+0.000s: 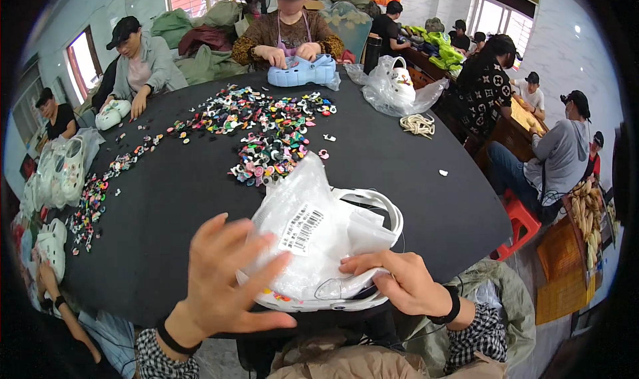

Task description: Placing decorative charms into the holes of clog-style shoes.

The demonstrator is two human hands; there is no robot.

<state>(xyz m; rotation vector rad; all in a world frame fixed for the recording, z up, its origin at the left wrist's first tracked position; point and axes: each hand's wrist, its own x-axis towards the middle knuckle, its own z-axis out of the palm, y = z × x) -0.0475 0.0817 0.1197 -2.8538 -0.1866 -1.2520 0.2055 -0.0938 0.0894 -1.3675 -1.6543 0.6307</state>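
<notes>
- A clear plastic bag (313,229) with a white barcode label lies at the near edge of the black round table (173,199), and inside and under it sits a white clog shoe (373,206) with small coloured charms along its near side.
- The right hand (403,279) rests on the near right part of the bag, fingers pressed flat on the plastic and thumb curled under it, pinching the bag against the shoe.
- The left hand (223,279) is spread open at the bag's left side, fingertips touching the plastic, gripping nothing.
- Beyond the bag, toward the table's middle, lies a heap of small coloured charms (269,146); a thinner trail of them runs off to the bag's far left along the table's rim.
- Far across from the bag, another person's hands rest on a light blue clog (303,71).
- To the bag's far right, a second clear bag (399,89) holds a white shoe, with a bundle of pale cords (418,124) beside it.
- Bare black tabletop lies left and right of the bag; the table's edge runs just below the shoe.
</notes>
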